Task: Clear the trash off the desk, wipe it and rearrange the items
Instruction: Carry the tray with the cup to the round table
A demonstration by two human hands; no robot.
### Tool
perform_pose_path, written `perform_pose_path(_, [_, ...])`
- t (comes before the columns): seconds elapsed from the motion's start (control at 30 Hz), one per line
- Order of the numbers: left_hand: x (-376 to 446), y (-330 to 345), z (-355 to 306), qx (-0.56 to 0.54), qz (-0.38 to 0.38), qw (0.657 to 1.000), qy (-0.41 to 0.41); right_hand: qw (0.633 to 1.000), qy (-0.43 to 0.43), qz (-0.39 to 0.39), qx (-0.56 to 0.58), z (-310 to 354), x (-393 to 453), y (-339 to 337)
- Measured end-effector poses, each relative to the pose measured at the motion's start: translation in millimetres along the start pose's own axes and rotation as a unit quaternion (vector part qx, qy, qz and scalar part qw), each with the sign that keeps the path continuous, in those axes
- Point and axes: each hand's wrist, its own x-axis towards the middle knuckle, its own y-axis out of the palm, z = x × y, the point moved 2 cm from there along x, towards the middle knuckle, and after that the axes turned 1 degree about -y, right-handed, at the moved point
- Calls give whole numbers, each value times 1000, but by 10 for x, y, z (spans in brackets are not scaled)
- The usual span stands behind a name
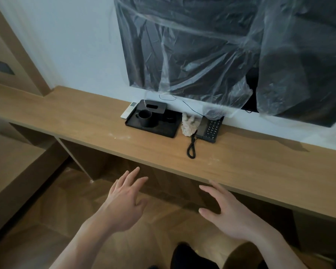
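Item 1, surface (76, 121): long wooden top along wall, pale dust/specks near middle and toward right. Item 2, crumpled tissue (189, 124): the trash; lies at back of surface, between black tray (153, 131) and phone (210, 129), touching or just beside both. Tray holds dark mug (145, 117), tissue box (156, 107), a small dark item behind, too dim to ID. Remote (128, 110) tucked at tray's left rear edge. Phone cord (191, 147) loops toward front edge. Above: TV (202, 45) w/ loose plastic sheet (279, 78) hanging down to phone. Left hand (124, 200) and right hand (223, 212): both spread wide, fingers straight, holding nothing, in front of and below the surface edge, well short of tissue. Nothing cleared yet, by the look. Risks: reach for tissue could snag cord and drag phone; sleeve-level sweep could tip mug; wiping could catch hanging plastic; dust could get pushed under tray if tray isn't lifted.
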Motion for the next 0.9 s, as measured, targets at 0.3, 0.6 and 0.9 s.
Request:
perform_pose_path(0.3, [873, -256, 277, 2, 13, 1000, 5, 1000, -7, 22, 14, 132, 928, -304])
perform_pose_path(0.6, [2133, -513, 720, -14, 23, 996, -79, 998, -36, 55, -13, 155, 2288, -860])
perform_pose_path(0.9, [3063, -758, 1223, -29, 41, 988, -143, 995, -41, 77, -38, 390, 3385, -1172])
